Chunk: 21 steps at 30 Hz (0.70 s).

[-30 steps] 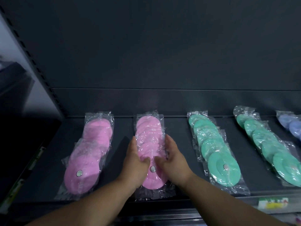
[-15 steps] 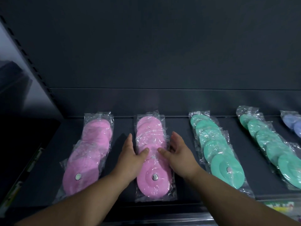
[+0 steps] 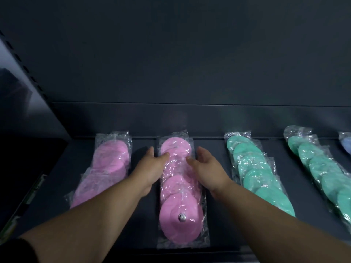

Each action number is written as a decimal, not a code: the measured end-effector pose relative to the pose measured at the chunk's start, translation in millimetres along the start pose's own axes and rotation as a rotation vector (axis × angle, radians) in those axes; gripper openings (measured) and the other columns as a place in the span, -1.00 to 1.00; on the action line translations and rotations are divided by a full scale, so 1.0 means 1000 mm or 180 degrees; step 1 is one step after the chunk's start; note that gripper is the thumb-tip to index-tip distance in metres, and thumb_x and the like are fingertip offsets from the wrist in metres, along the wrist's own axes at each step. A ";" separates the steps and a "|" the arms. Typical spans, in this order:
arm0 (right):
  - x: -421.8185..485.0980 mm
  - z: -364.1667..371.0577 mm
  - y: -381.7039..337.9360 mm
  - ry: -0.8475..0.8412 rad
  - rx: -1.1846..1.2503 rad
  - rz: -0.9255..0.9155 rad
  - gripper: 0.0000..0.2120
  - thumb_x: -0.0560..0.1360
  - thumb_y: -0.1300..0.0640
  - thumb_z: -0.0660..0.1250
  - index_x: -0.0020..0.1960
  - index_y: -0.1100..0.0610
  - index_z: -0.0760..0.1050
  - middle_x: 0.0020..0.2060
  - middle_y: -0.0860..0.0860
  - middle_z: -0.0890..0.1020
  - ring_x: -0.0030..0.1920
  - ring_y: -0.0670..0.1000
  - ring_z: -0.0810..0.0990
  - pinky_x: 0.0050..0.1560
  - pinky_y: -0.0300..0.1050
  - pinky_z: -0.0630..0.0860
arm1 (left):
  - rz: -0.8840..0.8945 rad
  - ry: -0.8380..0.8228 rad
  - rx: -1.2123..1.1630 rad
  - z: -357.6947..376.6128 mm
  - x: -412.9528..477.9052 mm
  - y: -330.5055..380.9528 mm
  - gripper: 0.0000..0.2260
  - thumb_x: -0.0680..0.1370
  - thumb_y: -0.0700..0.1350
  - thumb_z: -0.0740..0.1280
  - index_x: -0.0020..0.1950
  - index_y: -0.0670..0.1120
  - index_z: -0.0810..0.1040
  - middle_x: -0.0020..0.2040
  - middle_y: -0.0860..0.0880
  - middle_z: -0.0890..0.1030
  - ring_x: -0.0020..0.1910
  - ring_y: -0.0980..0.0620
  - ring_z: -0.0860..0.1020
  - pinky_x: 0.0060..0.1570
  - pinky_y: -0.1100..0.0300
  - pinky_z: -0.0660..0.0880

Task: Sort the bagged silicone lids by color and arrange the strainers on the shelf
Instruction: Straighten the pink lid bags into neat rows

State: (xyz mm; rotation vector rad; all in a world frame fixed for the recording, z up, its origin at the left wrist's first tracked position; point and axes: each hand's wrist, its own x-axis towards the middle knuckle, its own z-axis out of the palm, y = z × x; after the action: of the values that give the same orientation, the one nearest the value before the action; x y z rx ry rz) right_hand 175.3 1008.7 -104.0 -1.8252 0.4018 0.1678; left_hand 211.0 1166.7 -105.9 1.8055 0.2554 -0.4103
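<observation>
Lids (image 3: 180, 196) in the middle pink row run from the front lip of the shelf (image 3: 216, 144) back toward the rear wall (image 3: 190, 120), overlapping like roof tiles in their clear bags (image 3: 206, 240). Nearest one shows a metal stud (image 3: 182, 218). Further in, the left hand (image 3: 152, 168) and right hand (image 3: 207, 168) flank the row, fingers straight and relaxed, thumbs resting on the plastic, gripping nothing. My take: squeeze in gently from both sides and slide rather than lift, since slick bags probably skate apart easily. Keep it parallel to the other pink row (image 3: 106, 168) and the green row (image 3: 256, 173), back end snug near the wall.
</observation>
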 end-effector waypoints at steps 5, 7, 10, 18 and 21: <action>0.022 0.009 0.007 -0.0175 0.0231 0.0011 -0.24 0.22 -0.16 0.33 0.40 0.01 0.35 0.16 -0.04 0.61 0.09 -0.01 0.63 0.20 0.05 0.55 | -0.0002 -0.0252 -0.0450 0.008 0.021 0.006 -0.73 0.59 -0.20 0.27 0.29 -0.07 0.41 0.06 0.13 0.51 0.08 0.11 0.49 0.13 0.27 0.35; 0.021 0.009 0.007 -0.0107 0.0287 0.0032 -0.22 0.27 -0.11 0.34 0.46 0.02 0.26 0.26 -0.03 0.55 0.17 -0.02 0.58 0.26 0.02 0.50 | 0.0121 -0.0371 -0.0383 0.010 0.023 0.004 -0.82 0.58 -0.22 0.28 0.12 0.02 0.48 -0.03 0.13 0.57 -0.02 0.16 0.54 0.10 0.25 0.44; 0.019 0.006 0.009 -0.0077 0.0288 0.0008 -0.32 0.38 -0.03 0.32 0.47 0.00 0.25 0.28 -0.03 0.53 0.20 -0.01 0.57 0.27 0.03 0.50 | 0.0231 -0.0535 -0.0163 0.010 0.024 0.002 -0.49 0.51 -0.10 0.35 0.43 -0.06 0.32 0.22 0.04 0.57 0.18 0.09 0.55 0.31 0.09 0.41; -0.010 -0.015 0.005 0.0117 -0.0180 -0.0516 -0.71 0.53 0.14 0.33 0.13 -0.19 0.39 -0.08 -0.37 0.51 -0.06 -0.35 0.53 0.04 -0.43 0.41 | 0.0793 -0.0143 0.0772 -0.002 -0.014 -0.005 -0.28 0.52 0.02 0.36 0.56 0.10 0.02 0.51 0.14 0.15 0.48 0.14 0.16 0.48 0.15 0.10; -0.034 -0.017 0.016 0.0286 -0.0722 -0.0863 -0.63 0.51 0.12 0.37 0.28 -0.10 0.42 0.21 -0.21 0.47 0.22 -0.25 0.44 0.19 -0.50 0.26 | 0.1415 -0.0282 0.1480 -0.006 -0.043 -0.018 -0.27 0.53 0.05 0.34 0.56 0.11 -0.02 0.55 0.20 -0.05 0.50 0.25 -0.04 0.40 0.34 -0.05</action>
State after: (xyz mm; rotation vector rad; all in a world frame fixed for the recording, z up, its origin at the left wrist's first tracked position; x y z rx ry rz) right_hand 136.5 994.8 -103.1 -2.0957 0.1996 -0.0592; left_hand 166.1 1179.0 -103.2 2.2178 -0.3288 -0.2407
